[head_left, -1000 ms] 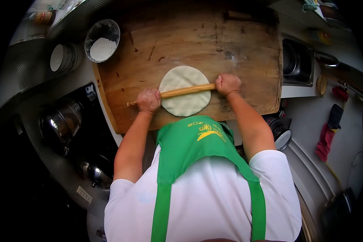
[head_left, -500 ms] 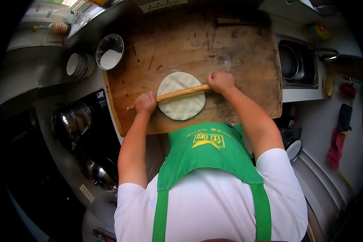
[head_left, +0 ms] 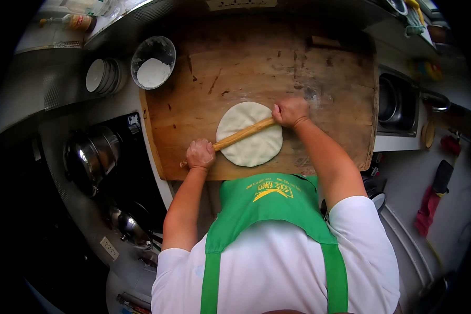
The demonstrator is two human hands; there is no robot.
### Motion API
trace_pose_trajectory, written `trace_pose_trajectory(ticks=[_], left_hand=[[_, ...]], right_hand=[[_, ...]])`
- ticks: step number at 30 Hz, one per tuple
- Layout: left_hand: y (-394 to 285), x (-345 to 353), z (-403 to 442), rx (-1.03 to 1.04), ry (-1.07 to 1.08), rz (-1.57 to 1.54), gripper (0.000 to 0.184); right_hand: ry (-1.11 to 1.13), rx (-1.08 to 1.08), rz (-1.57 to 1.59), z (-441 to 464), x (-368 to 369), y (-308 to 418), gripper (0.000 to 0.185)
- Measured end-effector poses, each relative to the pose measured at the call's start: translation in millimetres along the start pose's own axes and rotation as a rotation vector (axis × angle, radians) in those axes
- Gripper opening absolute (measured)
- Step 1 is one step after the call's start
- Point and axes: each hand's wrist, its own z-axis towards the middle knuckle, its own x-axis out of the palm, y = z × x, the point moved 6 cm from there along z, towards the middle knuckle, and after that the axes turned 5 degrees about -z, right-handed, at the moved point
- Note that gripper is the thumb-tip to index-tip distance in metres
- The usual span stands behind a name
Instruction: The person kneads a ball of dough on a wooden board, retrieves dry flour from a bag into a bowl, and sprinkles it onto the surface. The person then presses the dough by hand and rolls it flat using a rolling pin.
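A round, pale sheet of dough [head_left: 256, 149] lies near the front edge of a worn wooden board [head_left: 193, 112]. Across it, slanting up to the right, rests a wooden rolling pin [head_left: 243, 134]. My left hand [head_left: 200, 154] is closed round the pin just left of the dough, and the pin's thin tip sticks out past it. The other end is wrapped by my right hand [head_left: 292, 112] at the dough's upper right edge, which hides that end of the pin.
A bowl of white flour [head_left: 153, 72] stands at the board's upper left corner, beside stacked dishes [head_left: 96, 76]. To the right is a sink [head_left: 397, 102]. Metal pots [head_left: 91, 157] are at the left. A dark-bladed object with a wooden handle [head_left: 325, 42] lies at the back.
The rolling pin slants more steeply now, its left end nearer the front edge. Both hands have kept their grip. The whole view has shifted with the head.
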Motion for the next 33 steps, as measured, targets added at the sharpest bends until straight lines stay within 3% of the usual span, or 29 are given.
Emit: trace_pose_trajectory(ticks=[6, 8, 9, 12, 14, 18, 25, 28, 33], left_hand=[[2, -4, 6, 0.076, -0.054, -0.061, 0.022], [3, -5, 6, 0.109, -0.052, -0.048, 0.023], [3, -4, 11, 0.129, -0.047, -0.037, 0.024], [8, 0, 30, 0.21, 0.015, 0.056, 0.026], [2, -9, 54, 0.311, -0.021, 0.089, 0.027], [-26, -19, 94, 0.506, -0.027, 0.135, 0.03], [-19, -27, 58, 0.296, -0.018, 0.007, 0.03], [-16, -17, 24, 0.301, -0.053, 0.04, 0.02], [-12, -10, 39, 0.259, -0.061, 0.048, 0.018]], right_hand=[[-0.066, 0.038, -0.01, -6, -5, 2, 0.027], [0.109, 0.16, -0.077, -11, -1, 0, 0.033], [0.09, 0.166, -0.083, -14, -3, 1, 0.033], [0.14, 0.311, -0.085, -42, -3, 7, 0.041], [0.257, 0.626, -0.053, -87, -17, 10, 0.045], [0.321, 0.785, 0.012, -138, 9, -5, 0.053], [0.395, 0.584, -0.001, -92, -28, -16, 0.054], [0.351, 0.548, -0.026, -77, -21, -5, 0.046], [0.054, 0.363, -0.043, -59, -10, -13, 0.029]])
